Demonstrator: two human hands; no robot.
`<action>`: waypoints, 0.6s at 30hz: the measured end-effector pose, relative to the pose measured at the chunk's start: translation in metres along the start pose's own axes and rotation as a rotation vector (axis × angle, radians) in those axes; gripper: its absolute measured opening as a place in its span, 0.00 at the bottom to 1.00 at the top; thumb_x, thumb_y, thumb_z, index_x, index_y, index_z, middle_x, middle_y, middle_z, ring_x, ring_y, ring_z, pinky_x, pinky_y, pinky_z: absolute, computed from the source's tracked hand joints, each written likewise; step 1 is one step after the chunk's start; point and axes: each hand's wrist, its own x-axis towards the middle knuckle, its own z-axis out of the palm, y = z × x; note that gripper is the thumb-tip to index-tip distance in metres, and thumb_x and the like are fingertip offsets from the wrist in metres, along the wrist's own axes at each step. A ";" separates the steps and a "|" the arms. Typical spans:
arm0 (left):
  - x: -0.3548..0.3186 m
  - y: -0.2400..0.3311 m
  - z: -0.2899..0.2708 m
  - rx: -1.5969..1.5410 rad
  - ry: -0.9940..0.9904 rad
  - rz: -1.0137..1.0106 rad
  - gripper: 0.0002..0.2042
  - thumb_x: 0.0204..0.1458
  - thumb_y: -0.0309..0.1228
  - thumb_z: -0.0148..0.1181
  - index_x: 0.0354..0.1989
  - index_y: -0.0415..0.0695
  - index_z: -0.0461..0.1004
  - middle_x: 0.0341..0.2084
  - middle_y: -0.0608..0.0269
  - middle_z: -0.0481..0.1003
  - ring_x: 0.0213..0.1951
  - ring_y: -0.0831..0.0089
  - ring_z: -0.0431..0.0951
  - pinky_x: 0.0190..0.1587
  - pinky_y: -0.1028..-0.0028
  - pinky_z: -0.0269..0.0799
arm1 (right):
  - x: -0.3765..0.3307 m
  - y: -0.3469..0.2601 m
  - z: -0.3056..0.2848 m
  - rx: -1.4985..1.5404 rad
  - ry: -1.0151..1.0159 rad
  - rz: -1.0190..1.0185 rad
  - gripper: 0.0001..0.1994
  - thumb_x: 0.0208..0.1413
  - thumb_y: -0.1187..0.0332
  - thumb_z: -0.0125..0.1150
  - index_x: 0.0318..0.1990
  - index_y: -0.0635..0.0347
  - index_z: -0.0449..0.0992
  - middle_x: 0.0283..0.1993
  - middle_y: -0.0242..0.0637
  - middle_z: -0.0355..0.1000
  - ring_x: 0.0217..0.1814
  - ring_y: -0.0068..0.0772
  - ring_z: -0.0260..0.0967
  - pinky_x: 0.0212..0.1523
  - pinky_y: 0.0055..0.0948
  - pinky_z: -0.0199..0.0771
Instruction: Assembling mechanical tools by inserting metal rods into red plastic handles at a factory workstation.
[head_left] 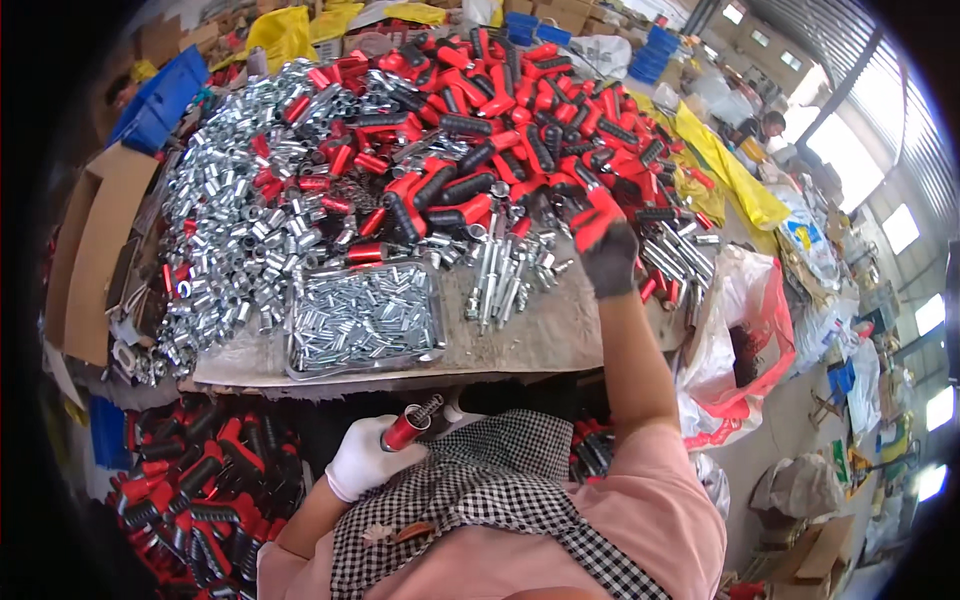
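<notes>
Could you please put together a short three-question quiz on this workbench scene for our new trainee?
1. True or false: the left hand, in a white glove, holds a red tube with a spring at its end.
2. What does the right hand, in a dark glove, grip? A) a red-and-black handle B) a cardboard box C) a yellow bag
3. What fills the clear tray at the bench edge?

Key: 1 true. 2 A. 3 Small silver metal pins.
</notes>
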 end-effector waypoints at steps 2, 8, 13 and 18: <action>-0.004 -0.004 0.000 0.088 0.076 0.059 0.12 0.41 0.33 0.70 0.26 0.38 0.75 0.18 0.55 0.71 0.20 0.65 0.71 0.28 0.70 0.69 | -0.061 0.002 0.077 -0.077 -0.079 0.050 0.29 0.49 0.56 0.65 0.54 0.66 0.67 0.35 0.38 0.71 0.39 0.35 0.69 0.44 0.35 0.71; 0.015 -0.006 -0.004 0.391 0.193 0.196 0.12 0.40 0.36 0.70 0.24 0.43 0.74 0.18 0.51 0.72 0.23 0.52 0.75 0.27 0.63 0.70 | -0.152 -0.025 0.172 -0.676 -0.155 0.540 0.28 0.44 0.64 0.67 0.53 0.69 0.71 0.36 0.40 0.74 0.38 0.33 0.74 0.42 0.36 0.76; 0.017 -0.009 -0.019 0.589 0.310 0.341 0.10 0.42 0.36 0.66 0.21 0.44 0.73 0.19 0.54 0.73 0.25 0.52 0.76 0.29 0.59 0.72 | -0.162 -0.026 0.221 -1.111 -0.415 0.756 0.26 0.41 0.68 0.70 0.50 0.70 0.75 0.41 0.36 0.77 0.43 0.27 0.73 0.47 0.27 0.73; 0.005 -0.007 -0.018 0.678 0.324 0.318 0.10 0.41 0.35 0.65 0.19 0.44 0.71 0.16 0.54 0.71 0.22 0.52 0.75 0.27 0.59 0.71 | -0.171 0.007 0.213 -1.159 -0.565 0.809 0.26 0.41 0.69 0.71 0.52 0.68 0.74 0.39 0.36 0.77 0.39 0.24 0.73 0.44 0.26 0.75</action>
